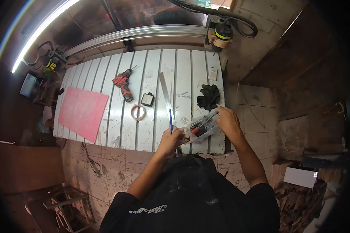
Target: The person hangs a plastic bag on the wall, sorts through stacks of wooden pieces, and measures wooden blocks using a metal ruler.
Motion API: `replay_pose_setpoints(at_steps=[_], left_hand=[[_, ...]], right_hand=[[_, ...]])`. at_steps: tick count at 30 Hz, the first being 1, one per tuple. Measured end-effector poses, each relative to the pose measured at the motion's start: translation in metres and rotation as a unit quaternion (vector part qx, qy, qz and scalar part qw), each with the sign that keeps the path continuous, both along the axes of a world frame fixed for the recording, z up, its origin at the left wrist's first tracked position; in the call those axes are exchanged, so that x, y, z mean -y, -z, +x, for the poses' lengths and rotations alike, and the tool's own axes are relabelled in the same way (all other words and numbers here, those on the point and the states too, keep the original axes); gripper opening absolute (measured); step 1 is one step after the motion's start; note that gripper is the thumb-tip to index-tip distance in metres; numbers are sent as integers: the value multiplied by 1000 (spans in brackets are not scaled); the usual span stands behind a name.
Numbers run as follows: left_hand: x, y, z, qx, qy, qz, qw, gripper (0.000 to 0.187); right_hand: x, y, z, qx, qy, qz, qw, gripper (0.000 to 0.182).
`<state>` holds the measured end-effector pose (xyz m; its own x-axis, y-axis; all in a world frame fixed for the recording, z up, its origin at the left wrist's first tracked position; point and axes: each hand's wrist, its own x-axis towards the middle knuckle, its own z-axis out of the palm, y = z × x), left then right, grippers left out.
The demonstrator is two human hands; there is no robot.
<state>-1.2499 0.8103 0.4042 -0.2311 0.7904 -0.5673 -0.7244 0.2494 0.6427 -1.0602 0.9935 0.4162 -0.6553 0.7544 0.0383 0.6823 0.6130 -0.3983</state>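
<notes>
Fingers, left: the left hand [171,139] is pinching a blue pen [170,120] upright while also gripping the near edge of a clear plastic bag [203,127], steadying it.
Fingers, right: the right hand [227,122] is closing on the far side of the bag, apparently holding its mouth apart; whether the fingertips are reaching inside, I cannot tell.
Bag: it is resting at the near right corner of the slatted surface [151,77], showing a red-and-dark tool inside.
Ruler: a long metal ruler [166,95] is lying along the slats, just beyond the pen.
Gloves: black gloves [209,96] are lying just past the bag, within reach.
Other items: a tape roll [138,112], a small black box [147,99], a red drill [123,84] and a pink sheet [82,112] are sitting further left, well apart from the hands.
</notes>
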Motion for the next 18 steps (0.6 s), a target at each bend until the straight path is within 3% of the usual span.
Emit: replay_pose_setpoints(at_steps=[2, 3, 4, 5, 6, 7, 10, 13, 15, 17, 18], left_hand=[[-3, -8, 5, -42, 38, -37, 998, 24], [-4, -1, 3, -38, 41, -37, 998, 24], [-5, 2, -1, -275, 67, -25, 959, 28], [-8, 4, -4, -497, 89, -10, 863, 34], [-10, 5, -4, -433, 52, -9, 900, 38], [-17, -3, -3, -431, 59, -7, 900, 38], [-48, -31, 11, -293, 86, 187, 934, 34], [-77, -26, 31, -316, 211, 227, 897, 20], [-87, 12, 41, -400, 205, 273, 851, 20], [-84, 11, 42, -414, 220, 216, 856, 27], [-81, 18, 44, -404, 181, 214, 871, 30]], right_hand=[[3, -14, -2, -53, -2, 48, 997, 27], [9, -22, -1, -95, 32, -38, 994, 25], [15, -31, -3, -137, 68, -122, 981, 24], [19, -33, -2, -135, 73, -122, 981, 24], [23, -34, -1, -163, 74, -138, 974, 24], [26, -35, 1, -191, 75, -153, 967, 24], [33, -46, 4, -197, 89, -197, 956, 22], [34, -46, 7, -210, 91, -206, 952, 21], [33, -43, 9, -220, 90, -217, 947, 21], [34, -40, 11, -227, 89, -231, 942, 21], [35, -40, 12, -249, 97, -238, 934, 21]])
